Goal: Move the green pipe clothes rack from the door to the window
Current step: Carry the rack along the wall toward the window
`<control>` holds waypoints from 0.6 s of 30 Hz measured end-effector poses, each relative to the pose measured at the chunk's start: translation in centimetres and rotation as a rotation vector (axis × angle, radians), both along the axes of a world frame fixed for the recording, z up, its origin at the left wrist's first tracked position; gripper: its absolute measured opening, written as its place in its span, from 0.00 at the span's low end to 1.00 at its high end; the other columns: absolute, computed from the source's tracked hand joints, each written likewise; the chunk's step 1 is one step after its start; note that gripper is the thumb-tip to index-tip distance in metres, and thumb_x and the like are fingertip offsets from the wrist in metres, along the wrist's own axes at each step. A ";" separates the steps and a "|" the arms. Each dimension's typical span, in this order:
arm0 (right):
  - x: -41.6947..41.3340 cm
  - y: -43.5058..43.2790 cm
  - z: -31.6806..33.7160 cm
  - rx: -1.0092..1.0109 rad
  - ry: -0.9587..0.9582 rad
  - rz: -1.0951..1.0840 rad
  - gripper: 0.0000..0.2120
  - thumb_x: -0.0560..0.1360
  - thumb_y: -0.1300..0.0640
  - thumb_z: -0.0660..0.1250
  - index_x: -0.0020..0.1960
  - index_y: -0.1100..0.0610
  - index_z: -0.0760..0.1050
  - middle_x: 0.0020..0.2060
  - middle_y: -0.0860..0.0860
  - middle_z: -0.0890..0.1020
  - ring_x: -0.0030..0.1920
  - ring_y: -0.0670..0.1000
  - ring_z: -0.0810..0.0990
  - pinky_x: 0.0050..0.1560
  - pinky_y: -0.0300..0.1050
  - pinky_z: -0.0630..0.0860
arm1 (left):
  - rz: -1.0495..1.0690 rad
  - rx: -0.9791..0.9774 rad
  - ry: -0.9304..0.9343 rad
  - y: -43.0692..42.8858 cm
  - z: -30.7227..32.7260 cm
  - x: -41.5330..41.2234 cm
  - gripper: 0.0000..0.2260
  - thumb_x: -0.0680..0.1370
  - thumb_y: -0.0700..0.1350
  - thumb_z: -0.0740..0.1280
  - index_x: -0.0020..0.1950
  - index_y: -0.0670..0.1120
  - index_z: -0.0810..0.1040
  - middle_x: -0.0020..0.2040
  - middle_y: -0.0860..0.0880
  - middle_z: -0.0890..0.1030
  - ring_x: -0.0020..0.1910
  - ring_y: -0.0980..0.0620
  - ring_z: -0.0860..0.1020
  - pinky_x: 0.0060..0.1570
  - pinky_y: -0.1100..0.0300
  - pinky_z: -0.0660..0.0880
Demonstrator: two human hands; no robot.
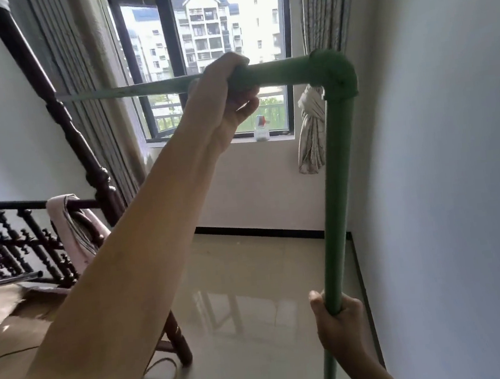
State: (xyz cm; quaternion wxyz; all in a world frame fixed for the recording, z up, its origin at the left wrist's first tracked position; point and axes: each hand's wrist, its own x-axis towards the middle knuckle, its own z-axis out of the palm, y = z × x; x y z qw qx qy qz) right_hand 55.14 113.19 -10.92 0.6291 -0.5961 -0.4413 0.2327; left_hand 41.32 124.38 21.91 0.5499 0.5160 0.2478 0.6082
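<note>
- Head view: we judged the move well along. Our left hand [227, 90] was wrapped around the top bar of the green pipe clothes rack [335, 156], our right hand [339, 318] around its upright, facing the window [229, 53] across bare floor [251, 281].
- On the sill [222, 141] stood a jar [260, 130], contents unclear.

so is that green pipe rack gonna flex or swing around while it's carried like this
The green pipe rack probably stays stiff: its pipes look thick, joined by a solid elbow. It may feel top-heavy and awkward, hence the left hand on the top bar and the right hand on the upright.
</note>
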 end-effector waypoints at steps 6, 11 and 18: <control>7.9 5.7 -0.6 -0.014 0.000 0.046 0.25 0.70 0.67 0.71 0.21 0.53 0.64 0.16 0.48 0.65 0.18 0.46 0.65 0.21 0.43 0.65 | 0.051 -0.075 -0.015 5.2 -0.7 6.8 0.07 0.78 0.40 0.68 0.41 0.43 0.74 0.32 0.47 0.78 0.27 0.52 0.79 0.34 0.57 0.78; 12.7 10.8 -0.8 -0.038 0.019 0.005 0.24 0.70 0.65 0.71 0.22 0.54 0.63 0.17 0.49 0.64 0.18 0.48 0.64 0.22 0.43 0.65 | 0.031 -0.090 -0.040 9.5 -1.0 11.3 0.10 0.80 0.43 0.67 0.39 0.43 0.75 0.30 0.47 0.80 0.30 0.50 0.80 0.39 0.55 0.79; 17.0 19.5 -1.7 -0.054 0.021 -0.037 0.22 0.71 0.62 0.70 0.23 0.57 0.64 0.19 0.54 0.65 0.21 0.49 0.66 0.24 0.44 0.67 | 0.103 -0.131 -0.167 19.2 -1.4 13.9 0.06 0.78 0.39 0.68 0.47 0.39 0.72 0.35 0.44 0.79 0.29 0.50 0.81 0.36 0.56 0.80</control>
